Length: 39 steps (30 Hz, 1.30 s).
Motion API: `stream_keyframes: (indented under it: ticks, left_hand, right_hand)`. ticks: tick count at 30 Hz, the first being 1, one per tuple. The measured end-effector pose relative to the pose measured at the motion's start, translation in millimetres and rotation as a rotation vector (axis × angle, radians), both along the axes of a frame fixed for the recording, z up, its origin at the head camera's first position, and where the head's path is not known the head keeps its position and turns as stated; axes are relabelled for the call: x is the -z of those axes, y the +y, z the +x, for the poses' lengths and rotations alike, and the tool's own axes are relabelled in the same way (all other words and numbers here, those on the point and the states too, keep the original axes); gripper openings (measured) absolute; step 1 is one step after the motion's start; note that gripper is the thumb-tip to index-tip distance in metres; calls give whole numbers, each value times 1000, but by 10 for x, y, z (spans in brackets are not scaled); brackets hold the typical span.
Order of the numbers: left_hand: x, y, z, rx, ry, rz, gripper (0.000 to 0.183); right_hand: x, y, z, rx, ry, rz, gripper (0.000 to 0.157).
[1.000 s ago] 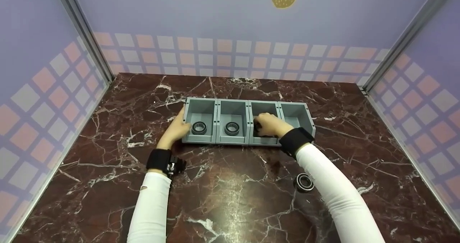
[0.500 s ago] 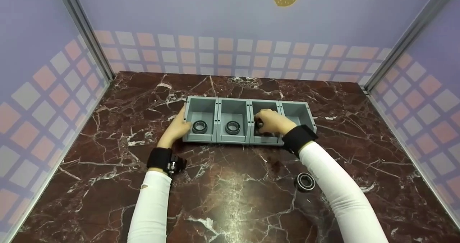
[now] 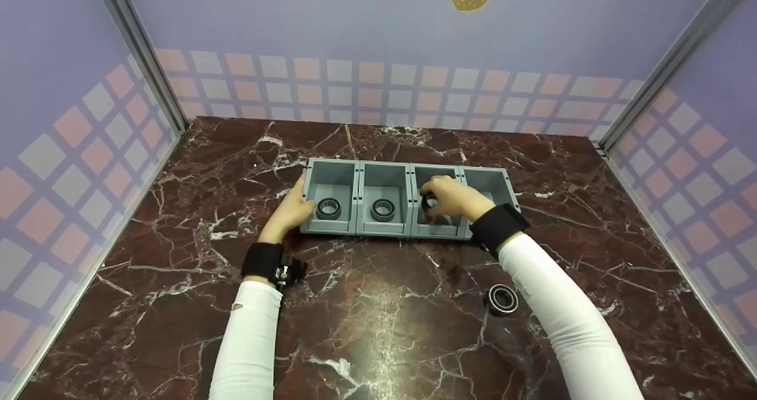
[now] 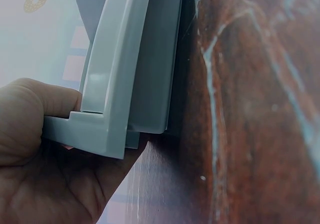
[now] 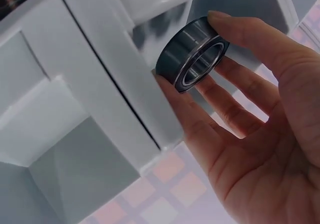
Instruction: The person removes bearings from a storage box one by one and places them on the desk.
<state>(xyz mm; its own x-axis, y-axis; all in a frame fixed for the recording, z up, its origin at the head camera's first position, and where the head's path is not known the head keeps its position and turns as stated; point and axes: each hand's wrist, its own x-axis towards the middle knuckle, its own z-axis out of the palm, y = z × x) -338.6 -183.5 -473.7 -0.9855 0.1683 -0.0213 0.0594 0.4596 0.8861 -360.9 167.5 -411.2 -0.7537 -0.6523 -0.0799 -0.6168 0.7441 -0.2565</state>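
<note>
My left hand (image 3: 294, 210) grips the left end wall of a row of grey open bins (image 3: 384, 230), its thumb over the rim. In the left wrist view the thumb and fingers lie on either side of the bin's wall (image 4: 115, 74). My right hand (image 3: 452, 197) reaches into the third bin from the left. Between its thumb and fingers it pinches a ball bearing (image 5: 192, 54), a dark steel ring held tilted inside the bin. One bearing (image 3: 328, 209) lies flat in the leftmost bin, another bearing (image 3: 382, 210) in the second.
A further bearing (image 3: 501, 300) lies on the dark red marble table (image 3: 378, 305), close beside the right sleeve (image 3: 568, 323). The fourth bin (image 3: 491, 190) is partly covered by the right wrist strap. Patterned walls (image 3: 366, 86) enclose the table at the back and sides.
My right hand has risen slightly in the third bin, and the bearing in its fingers shows more of its ring. My left hand keeps its grip on the bin.
</note>
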Motion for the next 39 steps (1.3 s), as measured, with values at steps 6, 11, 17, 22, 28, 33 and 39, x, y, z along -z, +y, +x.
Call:
stream_keyframes:
  ticks: [6,11,17,22,28,33,39]
  left_hand:
    - [-16,11,9,-5,-17,-24,84]
    - [-17,8,7,-12,-13,-60,84]
    - [-7,3,-9,-7,-3,-59,83]
    - [0,-1,-15,-7,2,-57,83]
    - [-2,-3,-7,-2,10,-47,85]
    - [0,-4,-7,3,10,-44,85]
    - [8,-1,-7,-3,-8,-26,84]
  right_hand:
    - [-57,31,59,-6,8,-2,33]
    - [-111,49,117,-17,25,7,37]
    - [-180,73,186,9,22,8,39]
    - [-222,89,232,9,32,-1,41]
    - [-253,104,282,-12,42,-11,42]
    - [-272,111,336,-25,42,0,43]
    - [-284,118,391,-29,30,14,44]
